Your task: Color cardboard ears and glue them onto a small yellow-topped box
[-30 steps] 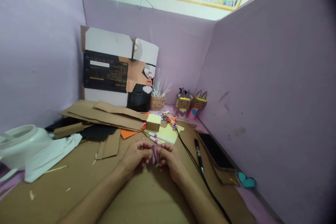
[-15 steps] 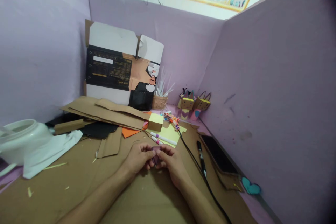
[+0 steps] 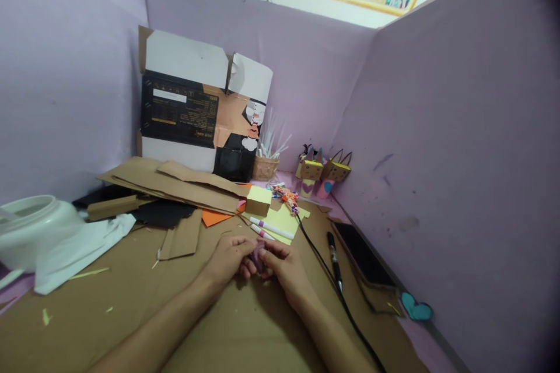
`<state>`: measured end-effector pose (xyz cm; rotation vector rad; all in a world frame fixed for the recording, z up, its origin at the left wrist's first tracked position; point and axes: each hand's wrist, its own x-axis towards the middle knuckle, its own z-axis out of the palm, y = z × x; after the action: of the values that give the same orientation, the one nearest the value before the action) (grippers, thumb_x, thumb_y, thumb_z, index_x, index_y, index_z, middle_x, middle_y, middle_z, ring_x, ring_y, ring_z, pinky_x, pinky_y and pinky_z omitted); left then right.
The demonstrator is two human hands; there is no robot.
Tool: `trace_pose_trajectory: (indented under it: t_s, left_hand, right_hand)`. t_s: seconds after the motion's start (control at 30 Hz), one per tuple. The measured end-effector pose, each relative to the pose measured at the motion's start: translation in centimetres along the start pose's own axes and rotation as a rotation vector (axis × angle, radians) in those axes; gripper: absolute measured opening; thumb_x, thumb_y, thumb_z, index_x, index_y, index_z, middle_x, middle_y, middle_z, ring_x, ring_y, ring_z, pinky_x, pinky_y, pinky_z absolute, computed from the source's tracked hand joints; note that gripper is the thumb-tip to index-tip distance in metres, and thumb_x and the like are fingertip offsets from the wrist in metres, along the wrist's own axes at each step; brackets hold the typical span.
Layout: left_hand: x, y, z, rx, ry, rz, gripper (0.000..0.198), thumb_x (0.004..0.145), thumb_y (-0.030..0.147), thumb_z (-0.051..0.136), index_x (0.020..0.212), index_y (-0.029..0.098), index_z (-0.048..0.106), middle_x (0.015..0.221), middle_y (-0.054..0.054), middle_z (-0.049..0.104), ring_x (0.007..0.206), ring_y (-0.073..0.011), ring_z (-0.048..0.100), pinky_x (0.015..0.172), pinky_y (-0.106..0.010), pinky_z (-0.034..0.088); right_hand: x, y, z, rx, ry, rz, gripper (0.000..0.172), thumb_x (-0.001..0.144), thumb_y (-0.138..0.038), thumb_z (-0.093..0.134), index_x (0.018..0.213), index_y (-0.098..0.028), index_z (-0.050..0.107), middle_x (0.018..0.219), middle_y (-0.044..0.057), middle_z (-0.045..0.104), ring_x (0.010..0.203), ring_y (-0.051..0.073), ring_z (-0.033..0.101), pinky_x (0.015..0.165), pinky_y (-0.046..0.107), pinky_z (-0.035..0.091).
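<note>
Between my two hands is a small purple piece point(image 3: 258, 256), paper or card by its look, mostly covered by the fingers. My left hand point(image 3: 231, 256) pinches it from the left with thumb and fingers. From the other side my right hand point(image 3: 282, 262) grips it, thumb on top. Both hands are just above the cardboard surface point(image 3: 219, 326). Right beyond the fingers lie two white markers with purple bands point(image 3: 271, 228) on pale yellow paper point(image 3: 286, 220). A small yellow-topped cardboard box point(image 3: 258, 201) stands behind them.
A black cable point(image 3: 324, 262) runs from a patterned glue gun point(image 3: 290, 200) past my right arm. Right of it lie a black pen point(image 3: 335, 259), a phone point(image 3: 365, 253) and a teal heart point(image 3: 416, 307). Cardboard sheets point(image 3: 175, 183) and a white pot point(image 3: 39, 233) are left.
The purple piece has turned between my fingers, and my left thumb has shifted slightly back. The whole view has tilted a little; the things on the table stay put.
</note>
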<state>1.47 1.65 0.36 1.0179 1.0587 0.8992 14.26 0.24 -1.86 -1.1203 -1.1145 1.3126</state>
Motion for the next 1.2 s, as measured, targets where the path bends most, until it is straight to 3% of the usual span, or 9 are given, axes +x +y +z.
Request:
trace_pose_trajectory:
  t_s: [0.37, 0.57, 0.7, 0.83, 0.97, 1.07, 1.2]
  left_hand:
    - [0.6, -0.6, -0.4, -0.031, -0.007, -0.043, 0.018, 0.065, 0.031, 0.057, 0.061, 0.014, 0.051, 0.044, -0.001, 0.058, 0.036, -0.0077, 0.050, 0.036, -0.016, 0.036]
    - [0.5, -0.6, -0.4, 0.009, -0.004, -0.024, 0.018, 0.066, 0.032, 0.055, 0.061, 0.014, 0.051, 0.043, -0.001, 0.058, 0.036, -0.0082, 0.050, 0.036, -0.017, 0.036]
    - [0.5, -0.7, -0.2, 0.071, -0.002, -0.008, 0.020, 0.069, 0.032, 0.052, 0.059, 0.015, 0.049, 0.044, -0.001, 0.058, 0.036, -0.0086, 0.049, 0.038, -0.018, 0.036]
    - [1.2, -0.3, -1.5, 0.335, 0.159, 0.087, 0.022, 0.073, 0.031, 0.047, 0.056, 0.017, 0.049, 0.038, 0.002, 0.051, 0.030, -0.0084, 0.040, 0.037, -0.019, 0.028]
    - [2.3, 1.2, -5.2, 0.733, 0.387, 0.333, 0.025, 0.068, 0.025, 0.048, 0.044, 0.018, 0.049, 0.041, 0.000, 0.049, 0.042, -0.0129, 0.046, 0.044, -0.022, 0.027]
    - [3.0, 2.9, -7.8, 1.041, 0.445, 0.269, 0.021, 0.066, 0.024, 0.049, 0.048, 0.020, 0.057, 0.053, -0.004, 0.060, 0.052, -0.0184, 0.052, 0.049, -0.026, 0.028]
    - [3.6, 4.1, -9.3, 1.290, 0.544, 0.190, 0.025, 0.072, 0.030, 0.044, 0.067, 0.019, 0.066, 0.075, -0.012, 0.067, 0.071, -0.0259, 0.060, 0.055, -0.028, 0.034]
  right_hand:
    - [0.0, 0.2, 0.0, 0.004, -0.004, 0.020, 0.034, 0.057, -0.028, 0.070, 0.087, -0.012, 0.070, 0.058, 0.000, 0.061, 0.044, 0.008, 0.046, 0.043, 0.021, 0.042]
    - [0.2, 0.5, -0.2, 0.046, -0.043, 0.012, 0.037, 0.065, -0.045, 0.066, 0.076, -0.011, 0.070, 0.054, 0.001, 0.058, 0.043, 0.008, 0.047, 0.042, 0.020, 0.043]
    - [0.3, 0.8, -0.1, 0.059, -0.014, 0.020, 0.036, 0.062, -0.045, 0.068, 0.075, -0.011, 0.069, 0.054, 0.000, 0.058, 0.042, 0.007, 0.047, 0.041, 0.020, 0.044]
    - [0.5, 0.6, -0.3, 0.087, 0.065, 0.017, 0.039, 0.060, -0.037, 0.070, 0.091, -0.013, 0.067, 0.064, 0.000, 0.061, 0.048, 0.009, 0.051, 0.043, 0.020, 0.045]
    - [2.5, -0.8, -2.0, -0.036, 0.193, -0.025, 0.031, 0.058, -0.030, 0.070, 0.083, -0.012, 0.066, 0.064, 0.001, 0.061, 0.051, 0.012, 0.054, 0.045, 0.024, 0.045]
    - [5.5, -2.4, -3.3, -0.293, 0.255, -0.178, 0.033, 0.056, -0.022, 0.068, 0.089, -0.014, 0.066, 0.075, 0.005, 0.064, 0.070, 0.019, 0.060, 0.064, 0.032, 0.050]
    - [9.9, -3.3, -3.7, -0.641, 0.207, -0.302, 0.071, 0.053, -0.021, 0.071, 0.121, -0.015, 0.052, 0.113, 0.013, 0.059, 0.101, 0.027, 0.056, 0.089, 0.042, 0.041]
